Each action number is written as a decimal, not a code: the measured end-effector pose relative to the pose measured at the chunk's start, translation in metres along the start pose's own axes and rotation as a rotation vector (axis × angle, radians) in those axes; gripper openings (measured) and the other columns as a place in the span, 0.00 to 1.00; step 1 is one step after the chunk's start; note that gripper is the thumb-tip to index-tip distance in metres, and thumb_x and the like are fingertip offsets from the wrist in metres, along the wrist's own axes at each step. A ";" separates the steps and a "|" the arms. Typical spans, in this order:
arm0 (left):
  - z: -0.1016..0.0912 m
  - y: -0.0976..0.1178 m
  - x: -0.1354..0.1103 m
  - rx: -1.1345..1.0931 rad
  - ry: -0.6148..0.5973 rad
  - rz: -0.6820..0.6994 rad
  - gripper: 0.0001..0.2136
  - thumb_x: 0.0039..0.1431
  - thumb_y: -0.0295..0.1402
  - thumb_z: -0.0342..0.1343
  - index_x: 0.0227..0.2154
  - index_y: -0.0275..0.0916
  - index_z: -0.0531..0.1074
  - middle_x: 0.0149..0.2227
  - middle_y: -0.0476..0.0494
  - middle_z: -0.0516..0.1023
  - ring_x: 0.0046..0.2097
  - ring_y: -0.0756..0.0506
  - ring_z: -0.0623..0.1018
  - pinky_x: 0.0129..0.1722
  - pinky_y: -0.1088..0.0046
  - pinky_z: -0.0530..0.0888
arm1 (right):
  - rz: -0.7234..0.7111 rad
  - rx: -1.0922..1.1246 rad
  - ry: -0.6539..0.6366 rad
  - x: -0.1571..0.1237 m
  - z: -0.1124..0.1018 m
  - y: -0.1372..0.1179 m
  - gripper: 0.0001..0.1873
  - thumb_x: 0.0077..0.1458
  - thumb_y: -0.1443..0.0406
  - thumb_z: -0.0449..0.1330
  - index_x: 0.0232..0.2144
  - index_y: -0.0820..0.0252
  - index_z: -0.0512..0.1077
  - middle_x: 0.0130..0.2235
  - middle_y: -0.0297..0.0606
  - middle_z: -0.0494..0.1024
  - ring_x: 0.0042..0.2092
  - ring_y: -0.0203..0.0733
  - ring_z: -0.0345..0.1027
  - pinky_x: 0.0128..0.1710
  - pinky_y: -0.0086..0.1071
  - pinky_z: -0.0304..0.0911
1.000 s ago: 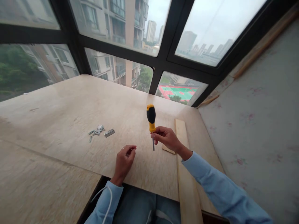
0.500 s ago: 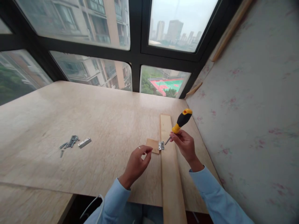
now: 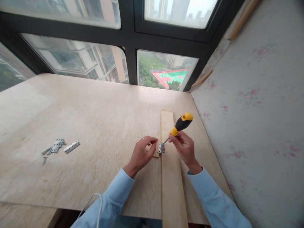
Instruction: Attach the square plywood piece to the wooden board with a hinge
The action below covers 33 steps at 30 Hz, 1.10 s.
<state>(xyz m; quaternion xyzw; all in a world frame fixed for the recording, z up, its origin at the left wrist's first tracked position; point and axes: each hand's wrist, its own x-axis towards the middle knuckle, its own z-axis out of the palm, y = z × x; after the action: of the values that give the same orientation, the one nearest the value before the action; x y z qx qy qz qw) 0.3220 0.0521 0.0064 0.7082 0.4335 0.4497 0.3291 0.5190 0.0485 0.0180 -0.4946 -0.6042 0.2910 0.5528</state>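
A screwdriver (image 3: pixel 183 121) with a yellow and black handle is in my right hand (image 3: pixel 185 148), fingers closed near the handle's lower end. Its shaft slants down to a small silver hinge (image 3: pixel 160 148), the tip close to the leaf on the long wooden board (image 3: pixel 173 177). My left hand (image 3: pixel 143 154) is just left of the hinge, thumb and fingers curled together in a pinch. Anything between those fingertips is too small to make out. Partly covered by that hand, a small thin wooden piece (image 3: pixel 156 154) lies beside the board under the hinge's left side.
On the left of the table (image 3: pixel 99 117) lie a small pile of hinges and screws (image 3: pixel 57 145), a separate hinge (image 3: pixel 72 147) and a loose screw (image 3: pixel 44 161). A papered wall (image 3: pixel 256 133) bounds the right side, windows the back. A white cable (image 3: pixel 99 202) crosses my left sleeve.
The view has tilted down and shifted. The screwdriver tip has come nearer the hinge. My left fingertips have moved up and closer to the hinge, covering more of the small wooden piece.
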 end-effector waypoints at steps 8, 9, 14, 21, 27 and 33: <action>0.009 -0.001 0.013 -0.014 -0.001 0.021 0.07 0.61 0.26 0.54 0.38 0.38 0.77 0.38 0.44 0.81 0.38 0.48 0.78 0.39 0.71 0.74 | -0.008 0.011 -0.037 0.001 0.002 0.001 0.06 0.60 0.62 0.63 0.34 0.59 0.73 0.30 0.34 0.76 0.31 0.35 0.73 0.32 0.29 0.71; 0.009 -0.001 0.013 -0.012 -0.003 0.017 0.07 0.61 0.26 0.54 0.38 0.38 0.77 0.38 0.44 0.81 0.38 0.48 0.78 0.39 0.71 0.74 | -0.012 0.001 -0.038 0.001 0.002 0.000 0.06 0.60 0.62 0.63 0.34 0.58 0.73 0.30 0.34 0.76 0.31 0.36 0.73 0.32 0.29 0.71; 0.009 -0.002 0.011 -0.012 -0.019 0.010 0.07 0.61 0.27 0.54 0.38 0.38 0.77 0.38 0.44 0.81 0.37 0.48 0.78 0.39 0.71 0.74 | -0.019 -0.023 -0.028 0.001 0.001 -0.001 0.07 0.60 0.61 0.63 0.34 0.58 0.74 0.30 0.34 0.76 0.31 0.37 0.73 0.32 0.30 0.71; 0.017 0.004 0.014 -0.017 -0.062 0.104 0.08 0.60 0.28 0.58 0.42 0.37 0.76 0.41 0.43 0.81 0.42 0.46 0.78 0.41 0.70 0.74 | -0.030 -0.040 -0.030 -0.002 0.000 0.004 0.08 0.59 0.61 0.65 0.31 0.58 0.74 0.31 0.36 0.76 0.32 0.38 0.72 0.33 0.31 0.69; 0.027 0.008 0.021 0.045 -0.038 0.165 0.06 0.62 0.34 0.61 0.39 0.39 0.76 0.36 0.45 0.80 0.39 0.47 0.77 0.41 0.70 0.73 | -0.062 -0.032 -0.009 -0.001 0.000 0.004 0.05 0.59 0.62 0.65 0.32 0.57 0.75 0.32 0.35 0.76 0.32 0.37 0.71 0.32 0.30 0.68; 0.031 0.000 0.025 0.131 -0.045 0.181 0.03 0.63 0.32 0.60 0.37 0.39 0.77 0.34 0.45 0.80 0.37 0.47 0.78 0.39 0.71 0.72 | -0.082 -0.008 -0.004 -0.002 0.001 0.009 0.03 0.58 0.64 0.66 0.32 0.57 0.76 0.34 0.35 0.77 0.35 0.38 0.72 0.36 0.32 0.69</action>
<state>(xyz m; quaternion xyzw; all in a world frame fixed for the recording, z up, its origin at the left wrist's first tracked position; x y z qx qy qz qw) 0.3560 0.0728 0.0037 0.7744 0.3887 0.4322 0.2498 0.5206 0.0500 0.0089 -0.4709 -0.6263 0.2668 0.5611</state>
